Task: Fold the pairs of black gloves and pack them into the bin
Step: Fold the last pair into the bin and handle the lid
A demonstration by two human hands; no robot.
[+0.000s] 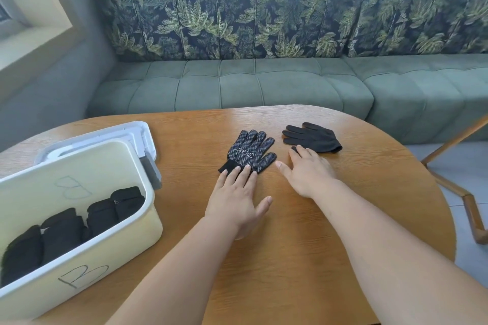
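Two black gloves lie flat on the wooden table [290, 232]. The dotted glove [250, 150] lies palm up with white grip dots, its fingers pointing away from me. My left hand [235, 200] lies flat with straight fingers, the fingertips resting on that glove's cuff. The plain black glove [314, 137] lies to the right with its fingers pointing left. Flat on the table, my right hand [309, 171] touches the plain glove's near edge with its fingertips. The cream bin [111, 243], marked B, stands at the left and holds several folded black gloves [68, 232].
A white lid [137, 137] lies behind the bin. A green sofa [264, 84] with leaf-print cushions runs along the table's far side. A wooden chair frame [462, 192] stands off the table's right edge.
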